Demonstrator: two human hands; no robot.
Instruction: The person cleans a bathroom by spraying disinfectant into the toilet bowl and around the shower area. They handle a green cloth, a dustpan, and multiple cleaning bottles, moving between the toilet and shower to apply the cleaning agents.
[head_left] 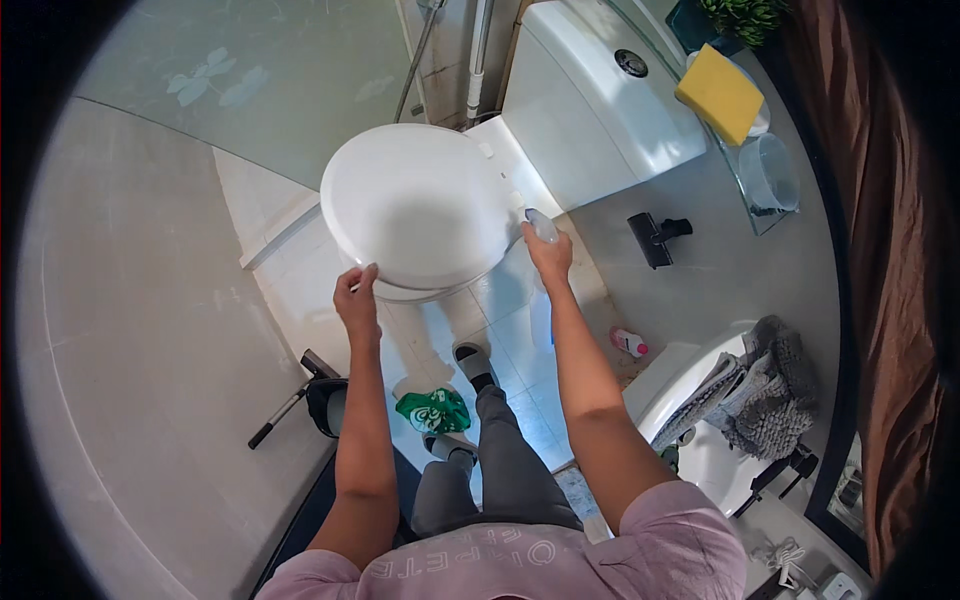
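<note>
- Because the white toilet lid (420, 195) looks like glossy hard plastic, I judge it stiff, fairly light, slippery if wet, chip-prone if dropped.
- Lid lies over the toilet seat (408, 294), its back edge toward the cistern (590, 100); seat shows below its near edge.
- Best hold, by my judgement: fingertips under the free rim, opposite the hinge side; the smooth top gives little grip.
- Left hand (357, 302) is at the lid's near-left edge, fingers bent, fingertips close together; cannot tell whether they pinch the rim or just touch it.
- Right hand (549, 258) is wrapped around a translucent bottle (542, 226), just beside the lid's right edge; bottle probably light and squeezable, grip round the body; lower part hidden.
- Farther out: green bag (433, 411) on the floor near the feet; grey cloth (770, 405) over the right rim of the washbasin (715, 468).
- Clear cup (768, 172) at the near corner of the glass shelf (762, 223), yellow sponge (721, 93) beyond it.
</note>
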